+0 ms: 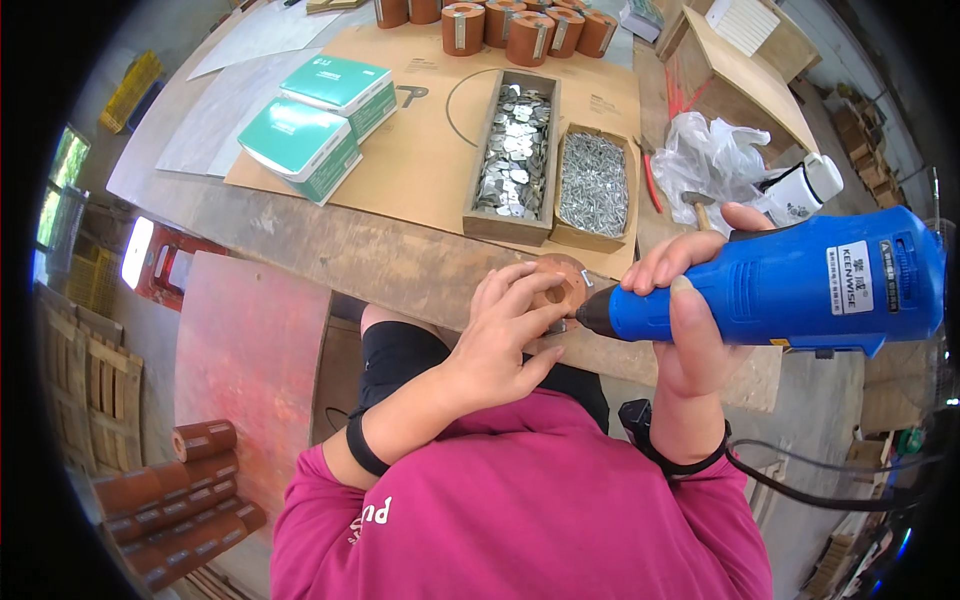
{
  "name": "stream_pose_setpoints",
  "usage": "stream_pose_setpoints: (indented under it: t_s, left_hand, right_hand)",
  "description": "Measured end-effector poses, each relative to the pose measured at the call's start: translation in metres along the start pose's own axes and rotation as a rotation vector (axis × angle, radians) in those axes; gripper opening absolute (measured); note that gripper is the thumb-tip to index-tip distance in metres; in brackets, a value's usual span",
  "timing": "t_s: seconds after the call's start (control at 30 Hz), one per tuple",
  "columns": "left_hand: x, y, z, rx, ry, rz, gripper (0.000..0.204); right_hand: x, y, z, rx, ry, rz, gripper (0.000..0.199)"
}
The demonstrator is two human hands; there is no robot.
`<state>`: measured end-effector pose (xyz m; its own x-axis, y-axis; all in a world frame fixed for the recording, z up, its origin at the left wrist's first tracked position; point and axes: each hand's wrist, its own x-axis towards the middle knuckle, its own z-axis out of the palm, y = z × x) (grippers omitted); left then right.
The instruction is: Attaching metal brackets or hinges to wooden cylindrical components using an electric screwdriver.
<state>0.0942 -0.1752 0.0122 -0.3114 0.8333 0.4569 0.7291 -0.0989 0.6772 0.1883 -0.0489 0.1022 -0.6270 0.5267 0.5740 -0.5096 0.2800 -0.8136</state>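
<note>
Left hand (500, 335): half spread over the brown cylinder (572, 283), thumb held apart; undersides of fingertips hidden, firmness of hold impossible to tell.
Right hand (695, 300): curled closed around the blue driver (800, 285); palm side hidden.
Driver tip: hard to make out beside left fingertips, contact uncertain.
Cylinder at fingertips: one, partly covered, round-holed at its visible end.
Screw box (585, 238): one, cardboard, beyond left fingers; screws (592, 180) shiny, too densely heaped to count.
Wooden tray (505, 227): one, long, rectangular, just left of that; flat metal plates (515, 150) overlapping, uncountable.
Plastic bag (705, 150): one, crumpled, translucent, beyond right fingers.
Green-and-white boxes (300, 140): two, beyond and left of left fingers.
Far cylinders (530, 38): at least seven, farthest beyond both hands' fingers, some cut off above.
</note>
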Motion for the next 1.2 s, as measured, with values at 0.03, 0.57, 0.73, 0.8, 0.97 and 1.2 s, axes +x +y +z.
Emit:
stream_pose_setpoints:
  t_s: [0.03,0.57,0.73,0.8,0.97,1.2]
  left_hand:
    - [0.000,0.000,0.000,-0.001,0.005,0.000,0.036]
    - [0.001,-0.007,0.006,0.070,0.011,-0.089,0.050]
    - [0.000,-0.015,0.014,0.151,0.040,-0.088,0.052]
    - [-0.001,-0.017,0.018,0.126,0.076,-0.063,0.050]
    - [-0.002,-0.020,0.024,0.072,0.110,-0.072,0.046]
    - [-0.001,-0.018,0.023,0.068,0.141,-0.095,0.039]
  right_hand:
    - [0.000,0.001,0.000,-0.002,-0.005,-0.001,0.061]
    - [0.002,0.013,0.007,-0.110,-0.044,0.034,0.049]
    - [0.004,0.020,0.001,-0.356,-0.038,-0.012,0.045]
    - [0.003,0.020,0.004,-0.264,-0.028,0.001,0.045]
    - [0.003,0.023,0.006,-0.335,-0.071,-0.023,0.044]
    - [0.006,0.025,0.008,-0.306,-0.038,-0.005,0.046]
